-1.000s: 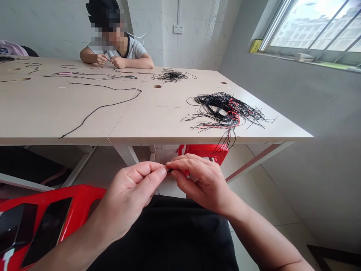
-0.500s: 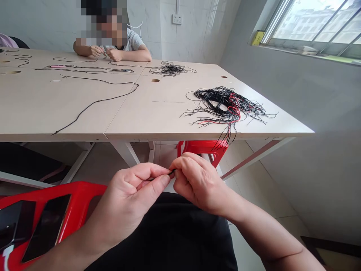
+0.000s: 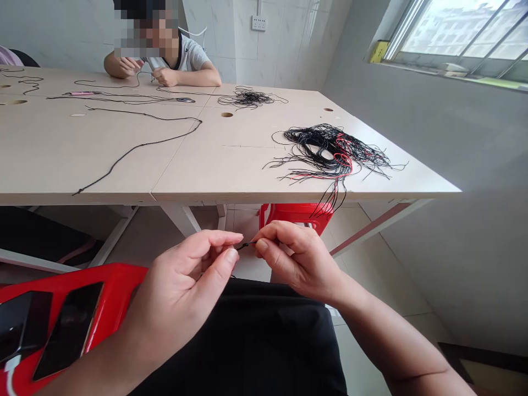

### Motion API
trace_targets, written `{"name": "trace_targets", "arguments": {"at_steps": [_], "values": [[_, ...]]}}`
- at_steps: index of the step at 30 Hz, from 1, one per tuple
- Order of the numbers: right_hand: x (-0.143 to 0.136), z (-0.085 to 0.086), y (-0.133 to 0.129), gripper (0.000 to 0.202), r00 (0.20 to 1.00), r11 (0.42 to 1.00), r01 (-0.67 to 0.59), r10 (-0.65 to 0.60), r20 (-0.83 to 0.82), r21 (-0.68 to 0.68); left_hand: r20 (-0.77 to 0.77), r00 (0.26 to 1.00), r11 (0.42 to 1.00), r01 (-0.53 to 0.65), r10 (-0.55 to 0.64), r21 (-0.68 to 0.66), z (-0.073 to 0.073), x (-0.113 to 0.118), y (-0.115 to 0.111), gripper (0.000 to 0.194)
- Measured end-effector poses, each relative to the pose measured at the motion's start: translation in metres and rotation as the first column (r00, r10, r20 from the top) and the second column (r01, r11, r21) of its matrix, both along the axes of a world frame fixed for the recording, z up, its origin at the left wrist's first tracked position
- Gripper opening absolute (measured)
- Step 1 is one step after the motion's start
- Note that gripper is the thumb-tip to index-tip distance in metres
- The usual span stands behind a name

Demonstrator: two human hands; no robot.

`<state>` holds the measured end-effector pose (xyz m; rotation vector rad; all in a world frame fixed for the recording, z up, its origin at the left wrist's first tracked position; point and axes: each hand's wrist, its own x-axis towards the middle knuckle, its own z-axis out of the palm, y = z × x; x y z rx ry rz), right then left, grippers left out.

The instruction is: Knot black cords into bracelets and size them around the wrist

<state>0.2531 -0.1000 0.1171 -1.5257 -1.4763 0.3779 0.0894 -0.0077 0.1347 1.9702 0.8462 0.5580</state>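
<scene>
Both hands meet below the table edge, over a black-clad lap: the left hand [image 3: 187, 283] pinches one end of a short black cord [image 3: 246, 244] between thumb and forefinger, other fingers loosely curled, while the right hand [image 3: 299, 261] nips the other end, knuckles up. One cord spans the small gap between them. On the table [image 3: 198, 170] lie two tangled cord bundles [image 3: 330, 154]; one red stool [image 3: 74, 319] stands at left.

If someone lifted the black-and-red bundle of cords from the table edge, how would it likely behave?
The cord bundle would probably droop and sag, since its strands already hang limp over the table edge. It looks light, being thin cords. Loose ends splay out in all directions, so strands would likely snag or trail behind rather than lift as one piece.
</scene>
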Motion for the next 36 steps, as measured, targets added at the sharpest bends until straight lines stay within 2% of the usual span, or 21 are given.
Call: {"name": "trace_targets", "arguments": {"at_steps": [3,6,8,11,15,18,22,24,26,30,33,34,36], "values": [[-0.002,0.002,0.002,0.015,0.998,0.999,-0.035,0.037,-0.058,0.035,0.032,0.999,0.995,0.029,-0.032,0.093,0.000,0.003,-0.003,0.017],[-0.003,0.001,0.004,0.012,0.997,0.995,-0.048,0.053,-0.061,0.089,-0.005,0.999,0.997,0.041,-0.041,0.061,0.001,0.005,-0.003,0.016],[-0.003,-0.002,0.005,0.008,1.000,0.983,-0.024,0.025,-0.001,0.181,-0.045,0.999,1.000,0.027,-0.027,0.001,0.004,0.006,-0.001,0.019],[-0.003,-0.008,0.006,0.018,0.983,0.928,-0.010,-0.059,0.173,0.373,-0.041,0.999,0.998,0.017,-0.020,-0.059,0.007,0.006,0.000,0.020],[-0.003,-0.012,0.008,0.017,0.939,0.885,-0.090,-0.078,0.336,0.457,-0.006,0.999,0.998,0.042,-0.042,-0.044,0.008,0.007,0.000,0.018],[-0.003,-0.011,0.009,0.017,0.909,0.880,-0.103,-0.107,0.403,0.464,-0.015,0.999,0.999,0.050,-0.050,-0.001,0.007,0.008,-0.002,0.015],[-0.005,-0.010,0.009,0.016,0.876,0.877,-0.077,-0.167,0.452,0.473,0.034,0.995,0.982,0.083,-0.090,0.169,0.007,0.009,-0.004,0.012],[-0.006,-0.009,0.010,0.016,0.889,0.879,-0.064,-0.165,0.428,0.472,0.050,0.993,0.971,0.097,-0.110,0.218,0.007,0.009,-0.004,0.014],[-0.007,-0.007,0.009,0.016,0.920,0.887,-0.047,-0.140,0.365,0.459,0.052,0.992,0.976,0.106,-0.118,0.192,0.006,0.009,-0.004,0.015],[-0.010,-0.003,0.009,0.015,0.991,0.935,0.000,-0.047,0.124,0.354,0.078,0.989,0.992,0.127,-0.129,0.027,0.006,0.006,-0.003,0.014],[-0.009,-0.004,0.009,0.011,0.985,0.973,-0.054,0.088,-0.146,0.223,0.072,0.989,0.985,0.134,-0.126,-0.108,0.007,0.004,-0.002,0.019],[-0.008,-0.005,0.009,0.009,0.972,0.977,-0.084,0.124,-0.199,0.197,0.058,0.991,0.982,0.127,-0.120,-0.142,0.008,0.005,-0.002,0.021],[-0.006,-0.006,0.008,0.008,0.972,0.976,-0.099,0.137,-0.190,0.194,0.032,0.994,0.979,0.110,-0.106,-0.170,0.010,0.005,-0.001,0.024]]}}
